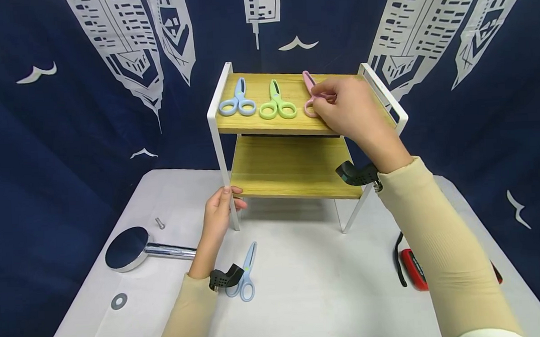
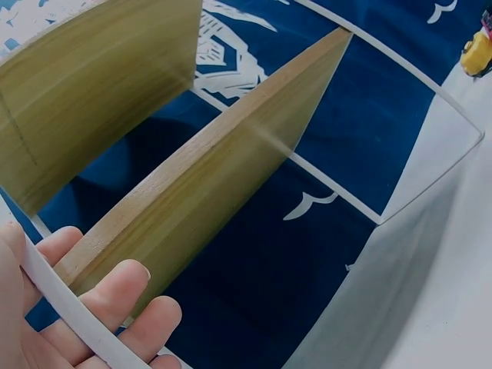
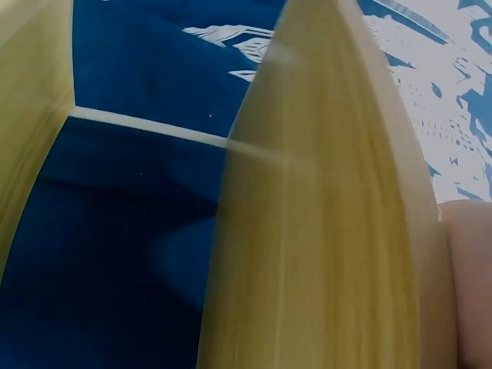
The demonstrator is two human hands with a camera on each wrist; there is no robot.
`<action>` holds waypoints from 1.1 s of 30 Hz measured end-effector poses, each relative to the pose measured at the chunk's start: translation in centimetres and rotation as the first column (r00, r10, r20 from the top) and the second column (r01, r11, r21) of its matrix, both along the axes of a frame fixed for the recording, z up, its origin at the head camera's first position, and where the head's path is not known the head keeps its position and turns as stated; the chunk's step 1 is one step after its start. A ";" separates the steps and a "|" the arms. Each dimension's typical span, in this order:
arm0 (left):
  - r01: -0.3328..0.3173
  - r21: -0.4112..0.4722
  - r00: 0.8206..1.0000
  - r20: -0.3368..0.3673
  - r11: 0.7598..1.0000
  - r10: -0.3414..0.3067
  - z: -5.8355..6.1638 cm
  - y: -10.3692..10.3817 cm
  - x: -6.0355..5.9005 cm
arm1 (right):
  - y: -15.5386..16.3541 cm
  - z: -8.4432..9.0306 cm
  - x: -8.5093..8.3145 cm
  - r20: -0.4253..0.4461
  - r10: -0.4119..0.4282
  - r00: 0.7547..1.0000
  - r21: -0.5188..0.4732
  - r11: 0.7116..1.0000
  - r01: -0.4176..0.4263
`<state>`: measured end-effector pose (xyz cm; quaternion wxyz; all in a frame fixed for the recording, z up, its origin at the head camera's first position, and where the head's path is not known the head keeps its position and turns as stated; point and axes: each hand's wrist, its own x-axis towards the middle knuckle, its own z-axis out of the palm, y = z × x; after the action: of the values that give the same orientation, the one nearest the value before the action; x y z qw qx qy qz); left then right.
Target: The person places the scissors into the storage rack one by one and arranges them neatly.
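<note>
A two-tier shelf rack with wood-look boards and a white frame stands at the centre of the head view. On its top board (image 1: 290,125) lie blue scissors (image 1: 237,98), green scissors (image 1: 276,100) and pink scissors (image 1: 309,81), handles toward me. My right hand (image 1: 355,104) pinches the pink scissors by the handles, which it partly covers. My left hand (image 1: 217,211) grips the rack's front left leg (image 2: 58,296) beside the lower board (image 1: 292,162). In the right wrist view, only a bit of my hand (image 3: 470,277) shows; the scissors are hidden there.
A second pair of blue scissors (image 1: 248,270) lies on the white table (image 1: 325,286), partly behind my left wrist. To the left are a round-headed thing with a chrome handle (image 1: 169,250), a bolt (image 1: 160,223) and a washer (image 1: 119,301). A red tape measure (image 1: 413,269) lies right.
</note>
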<state>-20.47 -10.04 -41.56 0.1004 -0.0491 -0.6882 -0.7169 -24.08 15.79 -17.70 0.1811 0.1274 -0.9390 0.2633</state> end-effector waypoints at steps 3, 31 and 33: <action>0.002 0.002 1.000 -0.002 1.000 -0.002 0.0 0.0 0.0 | -0.3 -0.3 0.0 -0.045 0.001 0.999 0.041 0.999 0.001; 0.001 -0.024 1.000 -0.012 1.000 -0.001 0.1 0.1 0.2 | -0.2 -1.8 0.7 -0.323 0.028 0.946 -0.085 0.995 -0.059; -0.002 -0.025 1.000 -0.008 1.000 0.002 0.1 0.1 0.2 | -0.6 -3.2 1.3 -0.538 0.040 0.842 -0.183 0.970 -0.162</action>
<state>-20.24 -9.95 -41.43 0.1032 -0.0528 -0.6968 -0.7078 -22.73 15.16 -20.94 0.4319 0.2238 -0.8091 0.3297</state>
